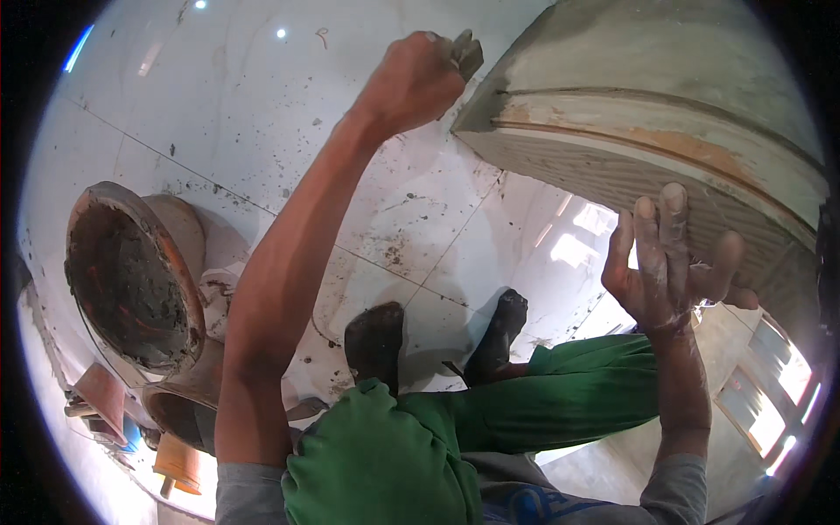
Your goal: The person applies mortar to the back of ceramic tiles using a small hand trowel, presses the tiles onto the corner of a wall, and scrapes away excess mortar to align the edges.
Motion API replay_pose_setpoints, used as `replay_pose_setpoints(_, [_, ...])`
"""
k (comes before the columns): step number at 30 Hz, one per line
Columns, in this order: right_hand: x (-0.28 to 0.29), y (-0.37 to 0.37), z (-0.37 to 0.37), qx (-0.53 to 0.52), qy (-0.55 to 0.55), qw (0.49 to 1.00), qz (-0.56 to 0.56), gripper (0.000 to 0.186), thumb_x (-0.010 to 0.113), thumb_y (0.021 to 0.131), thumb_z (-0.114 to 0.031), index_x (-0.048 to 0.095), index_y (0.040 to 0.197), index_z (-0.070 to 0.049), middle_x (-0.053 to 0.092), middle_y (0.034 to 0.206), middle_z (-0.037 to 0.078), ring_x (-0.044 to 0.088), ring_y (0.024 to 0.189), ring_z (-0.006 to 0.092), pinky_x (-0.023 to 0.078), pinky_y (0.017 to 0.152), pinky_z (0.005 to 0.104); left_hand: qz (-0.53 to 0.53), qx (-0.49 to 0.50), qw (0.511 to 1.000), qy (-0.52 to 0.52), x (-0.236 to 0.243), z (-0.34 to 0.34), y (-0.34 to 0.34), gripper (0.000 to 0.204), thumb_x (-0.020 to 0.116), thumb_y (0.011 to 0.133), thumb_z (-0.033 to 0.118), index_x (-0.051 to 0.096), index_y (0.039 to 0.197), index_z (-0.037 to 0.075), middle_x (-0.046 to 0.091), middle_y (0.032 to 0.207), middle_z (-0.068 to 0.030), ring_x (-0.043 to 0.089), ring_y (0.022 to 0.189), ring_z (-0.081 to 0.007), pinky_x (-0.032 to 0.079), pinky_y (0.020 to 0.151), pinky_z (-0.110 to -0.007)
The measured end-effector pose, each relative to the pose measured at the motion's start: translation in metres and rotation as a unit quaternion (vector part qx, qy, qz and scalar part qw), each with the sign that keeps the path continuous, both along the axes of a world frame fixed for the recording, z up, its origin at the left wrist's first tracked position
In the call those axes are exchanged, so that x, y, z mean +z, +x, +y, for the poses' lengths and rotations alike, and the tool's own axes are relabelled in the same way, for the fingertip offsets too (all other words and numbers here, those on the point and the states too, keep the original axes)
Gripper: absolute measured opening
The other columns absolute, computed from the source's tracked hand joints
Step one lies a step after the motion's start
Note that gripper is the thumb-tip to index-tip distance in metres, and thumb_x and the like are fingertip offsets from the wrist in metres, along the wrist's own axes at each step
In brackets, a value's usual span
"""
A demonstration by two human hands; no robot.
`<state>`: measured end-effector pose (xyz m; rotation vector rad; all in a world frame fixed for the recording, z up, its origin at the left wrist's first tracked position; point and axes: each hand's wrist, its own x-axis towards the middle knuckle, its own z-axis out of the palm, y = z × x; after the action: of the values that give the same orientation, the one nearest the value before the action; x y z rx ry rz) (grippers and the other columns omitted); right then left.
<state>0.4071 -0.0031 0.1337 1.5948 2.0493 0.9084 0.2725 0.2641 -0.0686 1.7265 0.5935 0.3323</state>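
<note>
My left hand (415, 86) is closed in a fist, reaching forward beside the corner of a grey plastered block (691, 57). A small grey, mortar-coloured piece (469, 55) sticks out of that fist; its kind cannot be made out. A cream and brown moulding band (612, 127) runs along the plastered block, above a ribbed grey face (595, 166). In front of the ribbed face my right hand (661, 262) is open, fingers spread and whitened with dust. It holds nothing; whether its fingertips touch the surface cannot be told.
On the left, a tilted orange-brown tub (194, 302) holds wet grey mortar (144, 280). Behind my left elbow are another round container (179, 411) and an orange vessel (178, 464). Mortar crumbs litter the glossy white tiled floor (262, 131). My dark-covered feet (374, 341) stand on it.
</note>
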Motion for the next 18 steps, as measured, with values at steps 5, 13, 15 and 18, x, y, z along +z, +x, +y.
replay_pose_setpoints(5, [-0.001,0.002,-0.002,-0.006,0.018,1.0,0.019,0.036,0.081,0.087,-0.024,0.07,0.121,-0.019,0.075,0.132,0.0,0.016,0.16,0.0369,-0.019,0.124,0.0569,0.067,-0.027,0.997,0.015,-0.03,-0.01,0.033,0.02,0.06,0.087,0.007,0.067,0.093,-0.011,0.068,0.076,-0.0205,0.062,0.068,-0.0259,0.055,0.07,-0.044])
replay_pose_setpoints(13, [0.004,0.0,0.0,-0.01,-0.007,1.0,0.008,0.035,0.081,0.087,-0.026,0.071,0.12,-0.022,0.074,0.134,-0.003,0.018,0.159,0.0361,-0.022,0.123,0.0578,-0.019,-0.017,0.997,-0.071,0.008,-0.006,0.014,0.026,0.06,0.095,0.014,0.07,0.093,-0.01,0.068,0.077,-0.0156,0.062,0.072,-0.0221,0.054,0.075,-0.043])
replay_pose_setpoints(15, [0.004,0.0,-0.001,-0.01,-0.008,1.0,0.007,0.035,0.081,0.087,-0.026,0.071,0.12,-0.022,0.074,0.135,-0.003,0.019,0.159,0.036,-0.022,0.123,0.058,-0.007,-0.014,0.998,-0.062,0.011,0.003,0.012,0.025,0.061,0.095,0.014,0.07,0.093,-0.01,0.067,0.077,-0.0137,0.061,0.072,-0.0207,0.055,0.074,-0.042])
replay_pose_setpoints(18, [-0.009,0.011,-0.013,-0.009,0.027,0.999,0.016,0.035,0.081,0.087,-0.027,0.071,0.12,-0.023,0.073,0.135,-0.004,0.019,0.158,0.0357,-0.023,0.122,0.0588,0.019,-0.018,1.0,-0.011,-0.004,0.011,0.022,0.024,0.061,0.094,0.013,0.07,0.093,-0.009,0.069,0.079,-0.0139,0.063,0.071,-0.0207,0.056,0.072,-0.041])
